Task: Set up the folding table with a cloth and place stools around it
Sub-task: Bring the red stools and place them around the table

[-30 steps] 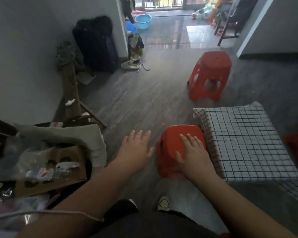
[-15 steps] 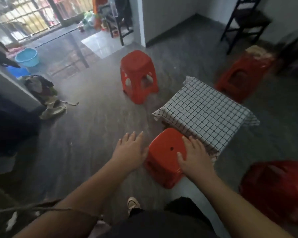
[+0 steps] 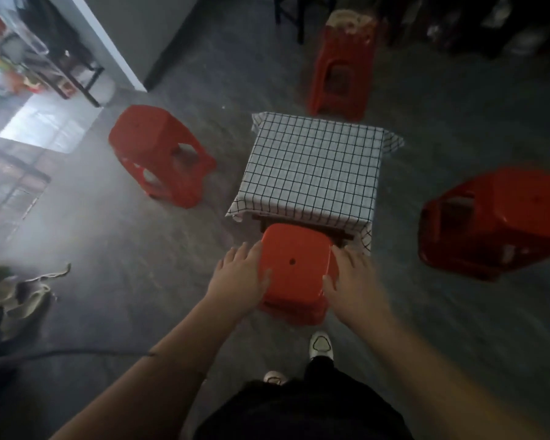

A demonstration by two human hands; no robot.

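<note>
Red stool (image 3: 294, 265) between 2 hands, left hand (image 3: 240, 281) and right hand (image 3: 351, 285) gripping its sides, checked table (image 3: 311, 166) just beyond

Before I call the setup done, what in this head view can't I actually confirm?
- Table legs: hidden by the checked cloth.
- Whether either hand grips the near stool: the fingers lie along its sides, their tips unseen.
- Right stool: motion-blurred, partly cut off by the frame edge.
- The item on the far stool: too blurred to identify.
</note>
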